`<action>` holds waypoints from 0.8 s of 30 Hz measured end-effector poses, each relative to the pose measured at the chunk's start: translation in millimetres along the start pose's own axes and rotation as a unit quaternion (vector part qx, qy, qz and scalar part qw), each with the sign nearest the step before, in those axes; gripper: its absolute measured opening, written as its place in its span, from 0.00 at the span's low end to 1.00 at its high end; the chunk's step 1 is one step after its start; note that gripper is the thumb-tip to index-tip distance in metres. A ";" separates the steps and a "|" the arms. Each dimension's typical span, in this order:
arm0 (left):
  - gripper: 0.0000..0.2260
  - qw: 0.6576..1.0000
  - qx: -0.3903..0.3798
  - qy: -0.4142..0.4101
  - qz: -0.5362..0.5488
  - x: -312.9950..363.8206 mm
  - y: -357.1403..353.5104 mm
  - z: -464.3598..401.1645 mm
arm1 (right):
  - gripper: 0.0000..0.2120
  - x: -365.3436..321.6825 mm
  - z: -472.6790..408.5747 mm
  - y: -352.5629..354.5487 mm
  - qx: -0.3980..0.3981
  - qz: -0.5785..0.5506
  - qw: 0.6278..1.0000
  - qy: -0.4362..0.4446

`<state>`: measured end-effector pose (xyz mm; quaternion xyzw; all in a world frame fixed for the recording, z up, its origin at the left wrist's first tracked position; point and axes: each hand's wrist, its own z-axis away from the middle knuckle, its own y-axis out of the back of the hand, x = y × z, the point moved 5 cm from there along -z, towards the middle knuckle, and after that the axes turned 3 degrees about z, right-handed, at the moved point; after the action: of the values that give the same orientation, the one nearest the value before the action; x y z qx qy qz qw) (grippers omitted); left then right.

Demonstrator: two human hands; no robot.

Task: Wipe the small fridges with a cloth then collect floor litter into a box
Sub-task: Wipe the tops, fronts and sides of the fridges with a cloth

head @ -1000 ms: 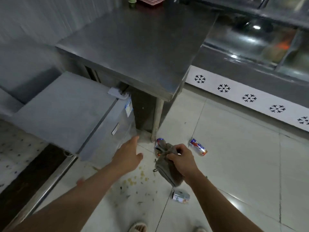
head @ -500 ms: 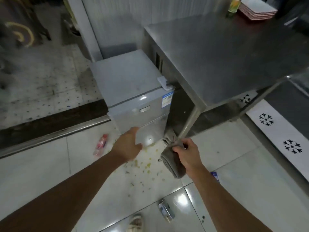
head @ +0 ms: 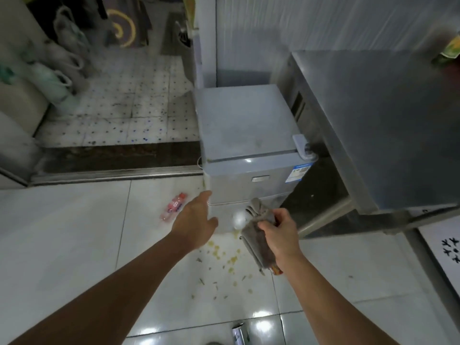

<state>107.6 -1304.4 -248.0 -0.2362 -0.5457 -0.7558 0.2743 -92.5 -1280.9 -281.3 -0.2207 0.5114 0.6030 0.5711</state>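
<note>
Both hands now closer to the small fridge [head: 249, 135], which has shifted to the middle of the view since the earlier frame.

Left hand [head: 196, 220], fingers straight and holding nothing, reaches to the front left edge of the fridge. Right hand [head: 281, 232] grips the bunched grey cloth [head: 258, 227] just before the lower door. Wiping appears about to begin. Floor litter remains uncollected: a pink bottle [head: 174, 206] left of the fridge, yellow scraps [head: 224, 255] before it, a can [head: 240, 333] at the near edge of the floor.

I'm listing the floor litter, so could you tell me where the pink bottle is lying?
In the head view the pink bottle lies on the white floor tiles, left of the small fridge and just beyond the left hand.
</note>
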 end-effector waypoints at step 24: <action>0.30 0.970 0.230 -0.020 0.080 -49.1 -32.6 -76.8 | 0.25 -62.0 -76.9 -119.2 0.044 0.293 0.779 0.553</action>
<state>117.5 -1361.7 -325.3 -0.2252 -0.6896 -0.5804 0.3699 7.6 -1397.3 -301.1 -0.3303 0.8054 0.4922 -0.0047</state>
